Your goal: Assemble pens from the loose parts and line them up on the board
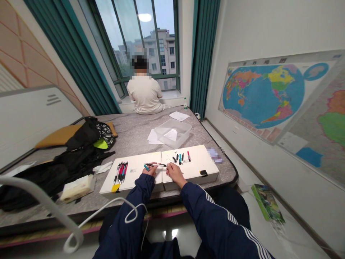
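Observation:
My left hand point(150, 170) and my right hand point(174, 171) rest on two white boards point(196, 171) laid side by side on the bed's near edge. Between them they pinch a thin dark pen point(156, 165) held level, the left at its teal end, the right at the other tip. A row of several pens point(121, 172) with red and black barrels lies on the left board, beside a yellow tag point(115, 187). Several small pen parts and caps point(181, 157) lie scattered on the right board, along with a small black object point(203, 173).
A clear plastic tub point(172, 132) sits on papers point(152, 137) behind the boards. Black clothing point(78, 151) and a tissue pack point(77, 187) lie to the left. Another person point(145, 91) sits at the window, back turned. A white cable point(88, 216) hangs in front. World maps point(266, 93) cover the right wall.

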### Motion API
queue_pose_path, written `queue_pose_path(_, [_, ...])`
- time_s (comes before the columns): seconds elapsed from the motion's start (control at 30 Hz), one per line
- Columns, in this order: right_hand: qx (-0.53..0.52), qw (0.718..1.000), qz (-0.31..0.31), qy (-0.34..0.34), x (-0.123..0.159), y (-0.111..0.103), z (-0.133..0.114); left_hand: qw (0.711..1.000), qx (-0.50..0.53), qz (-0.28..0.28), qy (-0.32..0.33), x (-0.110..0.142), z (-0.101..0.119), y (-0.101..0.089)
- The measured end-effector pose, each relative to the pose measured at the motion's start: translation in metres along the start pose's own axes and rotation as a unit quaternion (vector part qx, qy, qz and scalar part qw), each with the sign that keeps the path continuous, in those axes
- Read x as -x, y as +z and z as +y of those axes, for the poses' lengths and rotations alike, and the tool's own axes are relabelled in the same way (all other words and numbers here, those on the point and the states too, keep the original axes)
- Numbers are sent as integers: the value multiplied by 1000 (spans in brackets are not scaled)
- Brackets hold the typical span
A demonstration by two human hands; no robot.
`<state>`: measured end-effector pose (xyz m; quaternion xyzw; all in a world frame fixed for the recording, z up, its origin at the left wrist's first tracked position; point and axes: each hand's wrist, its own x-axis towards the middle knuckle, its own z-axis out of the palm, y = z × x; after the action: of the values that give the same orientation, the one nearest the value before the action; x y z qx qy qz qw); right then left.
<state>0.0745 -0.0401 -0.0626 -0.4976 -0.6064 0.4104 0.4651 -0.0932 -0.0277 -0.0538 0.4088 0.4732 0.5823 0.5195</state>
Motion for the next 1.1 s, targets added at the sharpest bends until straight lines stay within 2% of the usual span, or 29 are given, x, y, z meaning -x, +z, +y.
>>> queue_pose_path(0.13, [-21,1000,13,1,0,0,-1,1000,-1,1,-4,1,2,0])
queue_pose_path(0.4, [-21,1000,0,2,0,0,0,1000,-6,2,-9,3,5,2])
queue_pose_path(0.6, [-61,998,-12,9,0,1,0,1000,-2,-6,-12,2,3,-1])
queue_pose_path(0.9, [-7,1000,-14,4,-1,1,4,999,20,-25,-3,2,2,-1])
queue_pose_path(1.1, [-30,999,9,8,3,2,-1,1000,17,0,0,2,2,1])
